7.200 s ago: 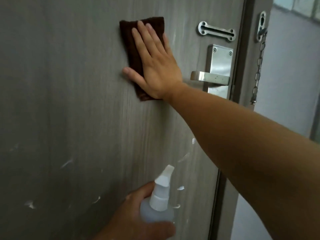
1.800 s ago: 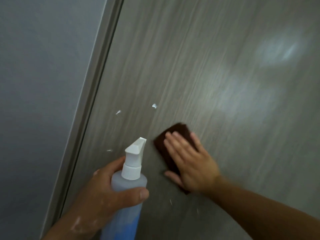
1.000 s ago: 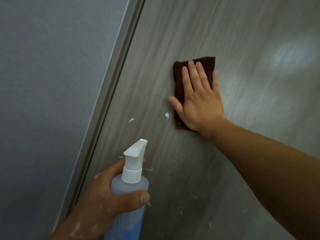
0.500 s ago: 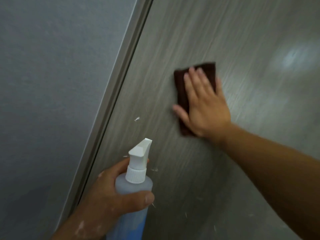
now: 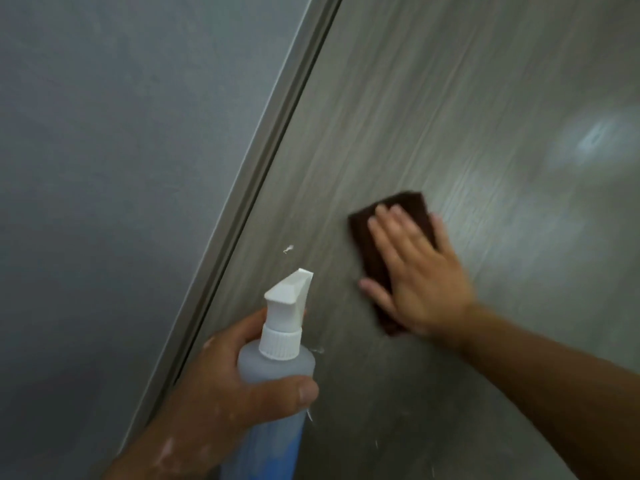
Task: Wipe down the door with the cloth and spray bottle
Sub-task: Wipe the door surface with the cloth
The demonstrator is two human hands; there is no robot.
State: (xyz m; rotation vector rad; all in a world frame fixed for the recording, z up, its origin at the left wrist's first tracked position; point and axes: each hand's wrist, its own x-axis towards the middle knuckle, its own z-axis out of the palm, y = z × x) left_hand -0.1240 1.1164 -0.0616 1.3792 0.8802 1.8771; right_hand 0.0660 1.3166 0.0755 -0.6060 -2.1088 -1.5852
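The right grip [image 5: 422, 282] lies flat, fingers straight and slightly spread, pressing the cloth [image 5: 372, 244] against the door [image 5: 450, 98]. The dark brown cloth shows past the fingertips and beside the thumb. The left grip [image 5: 221, 386] is curled round the bottle [image 5: 277, 367], thumb across its front, white nozzle [image 5: 289, 296] pointing up toward the door. The bottle sits lower left of the cloth, apart from it. A white fleck [image 5: 288, 249] marks the door above the nozzle, near the frame [image 5: 277, 140]. A grey wall [image 5: 104, 168] lies further left.
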